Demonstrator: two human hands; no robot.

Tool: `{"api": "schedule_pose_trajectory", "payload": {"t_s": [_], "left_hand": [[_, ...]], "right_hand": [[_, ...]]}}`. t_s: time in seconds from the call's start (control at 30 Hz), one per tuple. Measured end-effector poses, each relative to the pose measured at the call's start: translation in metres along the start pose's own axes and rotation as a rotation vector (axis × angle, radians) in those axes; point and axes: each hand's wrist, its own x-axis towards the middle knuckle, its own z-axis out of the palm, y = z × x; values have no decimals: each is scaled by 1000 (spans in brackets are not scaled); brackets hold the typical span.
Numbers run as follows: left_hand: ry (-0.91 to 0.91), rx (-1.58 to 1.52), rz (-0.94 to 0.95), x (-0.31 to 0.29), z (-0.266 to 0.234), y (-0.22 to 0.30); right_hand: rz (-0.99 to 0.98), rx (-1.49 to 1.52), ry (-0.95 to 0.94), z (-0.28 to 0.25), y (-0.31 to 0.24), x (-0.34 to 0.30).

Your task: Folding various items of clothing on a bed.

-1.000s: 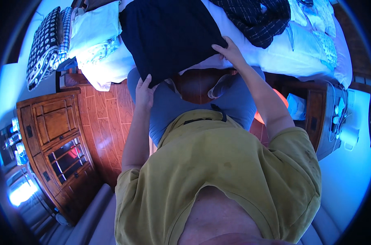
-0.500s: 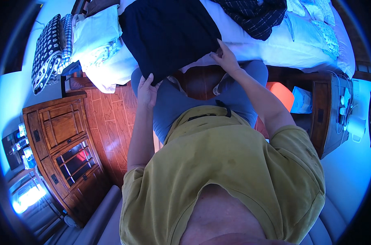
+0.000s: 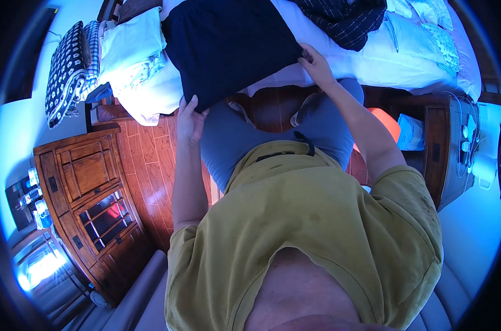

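A dark navy or black garment [image 3: 231,47] lies spread over the bed's near edge, its kind not clear, perhaps a skirt or trousers. My left hand [image 3: 191,120] pinches its near left corner, thumb on top. At the near right corner, my right hand [image 3: 315,63] is closed on the cloth between thumb and fingers. The near hem runs fairly straight between both hands, just above my knees. The garment's far end runs out of the top of the picture.
White bedding [image 3: 339,69] covers the bed. A dark checked cloth [image 3: 344,22] lies at the far right, folded pale linens [image 3: 132,47] at the left. A patterned blanket [image 3: 65,77] hangs beside them. Wooden cabinet [image 3: 90,204] stands left; a bedside table [image 3: 452,154] with cables, right.
My right hand has moved slightly right and away from me, my left slightly left and nearer. The garment's near edge looks stretched wider and straighter between them.
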Motion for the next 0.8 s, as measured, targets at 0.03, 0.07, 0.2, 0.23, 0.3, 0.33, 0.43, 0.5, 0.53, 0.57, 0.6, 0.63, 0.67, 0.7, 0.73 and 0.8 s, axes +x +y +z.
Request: {"api": "schedule_pose_trajectory", "payload": {"t_s": [0.03,0.07,0.2,0.23,0.3,0.33,0.43,0.5,0.53,0.57,0.6,0.63,0.67,0.7,0.73,0.8], "left_hand": [[-39,20,-14,4,-8,-2],[-39,18,-13,5,-7,-2],[85,92,17,2,-3,-8],[72,143,15,-1,-3,-10],[53,225,67,-7,-10,-16],[28,307,112,-10,-13,-19],[1,412,202,-23,-3,-16],[-25,474,275,-36,11,0],[-38,475,286,-42,18,12],[-48,473,298,-50,27,29],[-38,607,322,-60,41,55],[-79,483,387,-68,53,78],[-129,435,482,-78,65,103],[-177,401,562,-86,75,128],[-176,391,658,-90,87,150],[-203,317,759,-97,98,186]], "right_hand": [[-14,-54,-7,0,2,0],[-27,-110,-13,0,4,0],[11,-118,-69,3,15,1],[10,-120,-54,1,19,0],[-1,-112,-52,4,15,-1],[-83,-171,-29,4,14,-3],[-221,-313,-30,-9,6,-9],[-280,-395,-59,-22,-7,-10],[-326,-351,-63,-31,-14,-10],[-373,-309,-70,-39,-28,-9],[-476,-273,11,-49,-47,-8],[-580,-233,88,-59,-74,-6],[-584,-140,76,-69,-113,-7],[-682,-253,77,-85,-141,-3],[-595,-131,171,-90,-173,-11],[-693,166,272,-89,-232,-10]]}}
